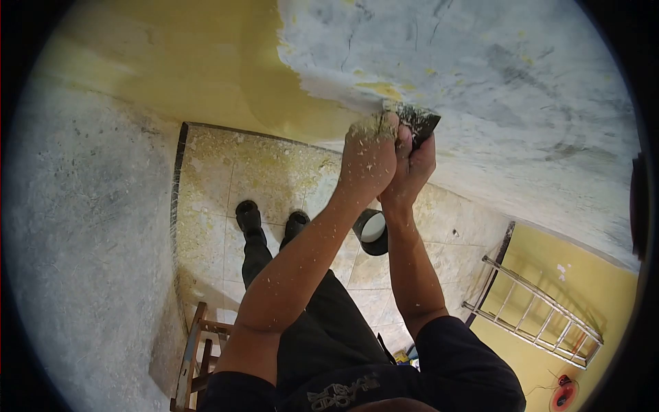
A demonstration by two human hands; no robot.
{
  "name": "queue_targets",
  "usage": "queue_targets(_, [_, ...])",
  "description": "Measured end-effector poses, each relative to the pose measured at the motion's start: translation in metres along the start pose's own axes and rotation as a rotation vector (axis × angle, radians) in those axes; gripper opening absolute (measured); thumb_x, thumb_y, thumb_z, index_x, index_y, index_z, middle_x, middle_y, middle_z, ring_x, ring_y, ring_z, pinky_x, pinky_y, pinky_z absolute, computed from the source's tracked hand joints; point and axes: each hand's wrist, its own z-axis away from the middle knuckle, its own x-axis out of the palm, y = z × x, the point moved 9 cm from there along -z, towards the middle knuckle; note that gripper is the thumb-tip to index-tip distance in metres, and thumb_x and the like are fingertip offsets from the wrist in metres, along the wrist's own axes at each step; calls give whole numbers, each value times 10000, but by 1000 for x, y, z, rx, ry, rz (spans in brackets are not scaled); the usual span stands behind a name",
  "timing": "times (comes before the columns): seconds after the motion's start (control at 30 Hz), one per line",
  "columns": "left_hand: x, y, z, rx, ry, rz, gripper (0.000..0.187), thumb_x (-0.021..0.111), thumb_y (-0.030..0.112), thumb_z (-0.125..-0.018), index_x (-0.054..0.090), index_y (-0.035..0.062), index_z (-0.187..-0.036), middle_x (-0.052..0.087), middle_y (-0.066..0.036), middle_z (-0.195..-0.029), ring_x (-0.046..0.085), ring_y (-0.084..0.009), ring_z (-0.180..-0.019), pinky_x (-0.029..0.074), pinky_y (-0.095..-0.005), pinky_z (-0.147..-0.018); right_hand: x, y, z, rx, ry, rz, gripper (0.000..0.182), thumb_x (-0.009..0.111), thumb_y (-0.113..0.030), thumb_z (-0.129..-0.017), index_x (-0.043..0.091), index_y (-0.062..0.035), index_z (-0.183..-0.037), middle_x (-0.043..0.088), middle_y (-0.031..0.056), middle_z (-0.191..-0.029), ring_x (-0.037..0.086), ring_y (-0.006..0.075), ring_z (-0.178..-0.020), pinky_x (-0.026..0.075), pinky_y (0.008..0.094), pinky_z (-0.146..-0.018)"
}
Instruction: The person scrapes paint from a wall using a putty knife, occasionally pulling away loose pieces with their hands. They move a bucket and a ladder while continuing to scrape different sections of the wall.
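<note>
A wide-bladed scraper [423,121] lies against the wall [501,75], its dark blade speckled with pale flakes. My left hand [371,154] is closed in a fist beside the blade, around what seems to be the handle, which is hidden. Paint chips cling to its knuckles and forearm. My right hand [410,168] is closed on the scraper too, its fingers by the blade's lower edge. Yellow paint [206,62] covers the wall to the left of the blade. Bare, grey-white plaster shows above and to the right, with small yellow remnants near the blade.
Yellow flakes litter the tiled floor [206,178] around my shoes. A dark bucket [371,232] with something white inside stands below my right forearm. At left is a wooden stool or ladder [189,357]. A metal ladder [542,309] is at the right, by another yellow wall.
</note>
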Motion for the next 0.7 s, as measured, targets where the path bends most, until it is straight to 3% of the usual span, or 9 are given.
queue_targets(0.03, [-5,4,-5,8,9,-3,198,477,211,-862,521,26,-810,576,-181,-744,559,-385,-729,426,-467,-678,3,0,-2,41,3,-19,107,530,-104,-911,530,1,-898,598,43,-706,476,72,-617,424,234,-564])
queue_targets(0.1, [-1,-15,-2,-244,16,486,190,480,203,-862,512,23,-809,574,-189,-740,558,-392,-730,422,-474,-686,6,-4,-9,23,-13,-1,108,532,-104,-909,532,4,-901,606,52,-714,487,75,-620,427,238,-562])
queue_targets(0.13, [-6,-6,-6,-122,-2,274,194,474,202,-868,513,18,-823,578,-196,-753,560,-393,-739,420,-477,-690,7,-8,-9,8,-31,18,110,533,-104,-908,534,6,-905,613,61,-721,498,78,-623,429,243,-560])
queue_targets(0.23, [3,-22,1,-203,-21,373,201,478,203,-868,518,11,-824,581,-199,-764,563,-390,-752,419,-478,-688,5,5,1,68,-41,109,119,535,-112,-906,534,6,-903,616,73,-728,504,84,-631,430,245,-564])
queue_targets(0.33, [-15,-11,0,-138,63,217,192,486,192,-860,524,7,-829,582,-196,-765,565,-390,-762,420,-480,-692,12,-1,-1,30,-43,18,135,534,-128,-908,532,8,-912,605,78,-718,498,88,-635,433,254,-572])
queue_targets(0.43, [-23,-14,-7,-172,-1,251,177,493,183,-849,524,10,-834,583,-194,-772,563,-394,-767,424,-483,-702,24,-10,-5,-11,-65,-35,146,516,-133,-918,534,9,-945,600,72,-705,501,97,-636,436,263,-573])
queue_targets(0.5, [-21,-23,-4,-138,9,164,173,494,185,-845,527,15,-834,585,-191,-771,564,-393,-766,426,-483,-706,25,2,5,73,-97,3,143,499,-126,-928,529,5,-977,611,71,-778,511,96,-702,440,262,-621])
queue_targets(0.6, [-37,-12,-8,-71,14,-68,170,496,190,-836,532,24,-833,588,-184,-768,569,-387,-768,432,-480,-714,39,15,14,202,-120,-224,152,493,-114,-931,515,9,-1018,596,69,-944,494,96,-834,420,246,-726])
queue_targets(0.7, [-31,-19,-4,-63,-64,-224,170,500,193,-829,537,28,-838,593,-182,-772,576,-377,-776,436,-475,-721,44,16,16,176,-102,-234,162,490,-110,-932,517,13,-1034,599,57,-933,500,98,-819,422,245,-721])
